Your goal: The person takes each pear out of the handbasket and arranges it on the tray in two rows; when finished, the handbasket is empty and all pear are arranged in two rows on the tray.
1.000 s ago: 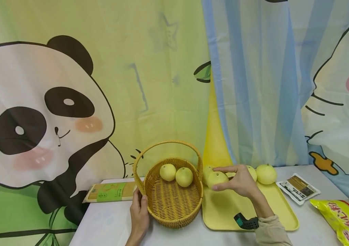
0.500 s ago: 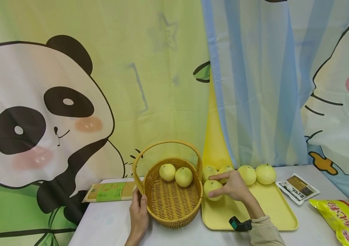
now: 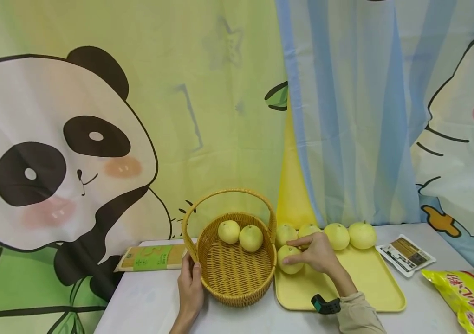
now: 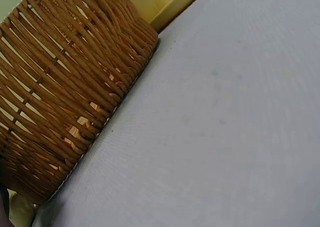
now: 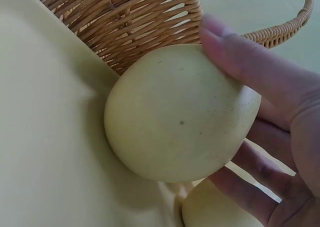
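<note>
One pale round fruit in the widely spread right grip.

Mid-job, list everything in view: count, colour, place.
Table: 1, white, underneath.
Basket: 1, brown, centre.
Tray: 1, yellow, right of basket.
Basket fruits: 2, yellow-green, inside.
Tray fruits: 4, yellow-green, far edge.
Held fruit: 1, yellow-green, tray's left end.
Green-labelled packet: 1, tan, left of basket.
Flat packet: 1, white-brown, right of tray.
Bag: 1, yellow, far right.
Curtains: count unclear, green and blue, behind.
Wristband: 1, black, right wrist.
Sleeve: 1, beige, right arm.
Left hand: 1, on basket's side.
Right hand: 1, around held fruit.
</note>
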`<state>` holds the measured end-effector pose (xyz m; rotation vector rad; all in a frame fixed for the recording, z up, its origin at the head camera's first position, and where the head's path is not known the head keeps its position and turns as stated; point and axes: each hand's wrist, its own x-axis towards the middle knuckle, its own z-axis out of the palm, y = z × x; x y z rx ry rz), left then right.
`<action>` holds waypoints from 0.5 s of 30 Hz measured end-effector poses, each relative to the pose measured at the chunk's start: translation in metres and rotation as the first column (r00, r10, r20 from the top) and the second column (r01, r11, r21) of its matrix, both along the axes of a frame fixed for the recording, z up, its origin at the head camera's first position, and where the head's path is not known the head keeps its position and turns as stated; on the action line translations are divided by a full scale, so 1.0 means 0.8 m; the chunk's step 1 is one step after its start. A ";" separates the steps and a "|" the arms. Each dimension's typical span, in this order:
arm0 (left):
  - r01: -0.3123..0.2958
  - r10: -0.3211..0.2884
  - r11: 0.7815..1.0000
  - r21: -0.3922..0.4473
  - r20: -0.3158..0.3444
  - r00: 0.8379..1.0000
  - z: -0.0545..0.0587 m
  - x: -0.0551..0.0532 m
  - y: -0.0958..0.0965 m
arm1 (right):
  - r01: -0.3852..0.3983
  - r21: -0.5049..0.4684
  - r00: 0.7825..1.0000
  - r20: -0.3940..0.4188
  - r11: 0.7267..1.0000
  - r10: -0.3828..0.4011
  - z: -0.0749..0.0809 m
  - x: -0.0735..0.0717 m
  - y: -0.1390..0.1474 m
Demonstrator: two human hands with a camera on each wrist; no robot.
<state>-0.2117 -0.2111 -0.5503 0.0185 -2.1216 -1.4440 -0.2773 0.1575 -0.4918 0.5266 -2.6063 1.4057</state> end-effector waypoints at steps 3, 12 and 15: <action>0.013 -0.013 1.000 0.009 0.003 1.000 0.001 0.000 0.000 | 0.012 0.004 1.000 -0.008 1.000 -0.012 -0.001 0.000 0.003; -0.003 0.003 1.000 -0.005 0.012 1.000 0.003 0.000 0.001 | -0.007 0.107 0.996 -0.083 0.994 0.016 -0.002 -0.002 0.003; 0.003 -0.003 1.000 0.000 0.008 1.000 0.003 0.001 0.001 | -0.030 0.120 0.996 -0.082 0.992 0.040 0.003 0.003 0.004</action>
